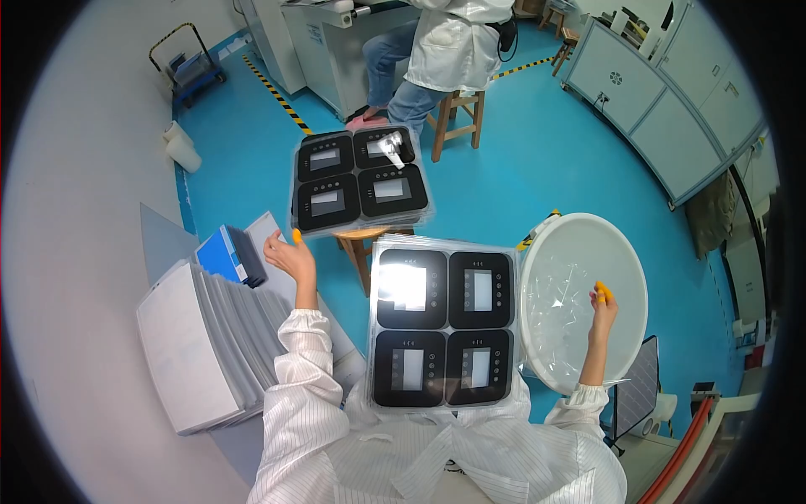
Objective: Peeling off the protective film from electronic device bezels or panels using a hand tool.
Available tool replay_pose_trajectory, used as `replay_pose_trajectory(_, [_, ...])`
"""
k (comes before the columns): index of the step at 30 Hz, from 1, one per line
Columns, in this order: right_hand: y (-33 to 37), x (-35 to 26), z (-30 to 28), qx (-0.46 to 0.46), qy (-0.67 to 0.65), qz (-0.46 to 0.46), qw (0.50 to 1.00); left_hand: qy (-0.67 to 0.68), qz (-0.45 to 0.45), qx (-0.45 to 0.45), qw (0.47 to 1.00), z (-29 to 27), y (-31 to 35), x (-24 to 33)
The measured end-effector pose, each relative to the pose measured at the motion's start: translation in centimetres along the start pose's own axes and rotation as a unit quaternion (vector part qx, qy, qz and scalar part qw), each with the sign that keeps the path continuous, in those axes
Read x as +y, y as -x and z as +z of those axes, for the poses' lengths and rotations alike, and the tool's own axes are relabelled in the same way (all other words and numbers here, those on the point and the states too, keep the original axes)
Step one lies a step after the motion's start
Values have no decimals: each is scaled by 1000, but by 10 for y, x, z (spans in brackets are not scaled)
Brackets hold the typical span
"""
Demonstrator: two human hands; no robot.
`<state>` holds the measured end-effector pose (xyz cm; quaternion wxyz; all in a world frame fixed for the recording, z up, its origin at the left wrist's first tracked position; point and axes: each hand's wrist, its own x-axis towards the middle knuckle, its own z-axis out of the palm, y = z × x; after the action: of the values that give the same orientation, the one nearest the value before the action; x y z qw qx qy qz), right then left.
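A stack of clear plastic sheets, each with several black panels [480, 354] bearing pale windows, lies across my lap. My left hand [290, 256] is raised left of it, fingers apart and holding nothing, with a yellow finger cot on one digit. It is close to the near left corner of a second sheet stack [363, 181] on a wooden stool [356, 260]. My right hand [603, 312], also with yellow finger cots, hovers over a white round bin [640, 290] with clear film scraps [558, 294] inside. Its fingers are pinched together; anything between them is too small to make out.
At the left stand a pile of white sheets [189, 349] and a blue box [222, 254]. Ahead, a person in a white coat [460, 50] sits on a wooden stool [457, 126] at a machine. A cart [195, 71] stands far left, grey cabinets [625, 80] far right.
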<state>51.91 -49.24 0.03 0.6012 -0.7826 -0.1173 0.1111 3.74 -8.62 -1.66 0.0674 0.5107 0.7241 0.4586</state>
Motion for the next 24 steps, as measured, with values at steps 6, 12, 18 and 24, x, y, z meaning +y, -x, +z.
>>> replay_pose_trajectory(6, [51, -84, 106, -156, 47, -189, 968, 5, -9, 10, 1000, 0, 6, -15])
replay_pose_trajectory(12, [132, -136, 220, -410, 161, -389, 809, 148, 91, -64, 983, -27, 27, 10])
replay_pose_trajectory(18, [163, -123, 289, -455, 232, -449, 733, 273, 47, -370, 887, -60, 101, 42])
replay_pose_trajectory(24, [160, -125, 309, -428, 239, -467, 736, 305, 3, -382, 873, -56, 102, 40])
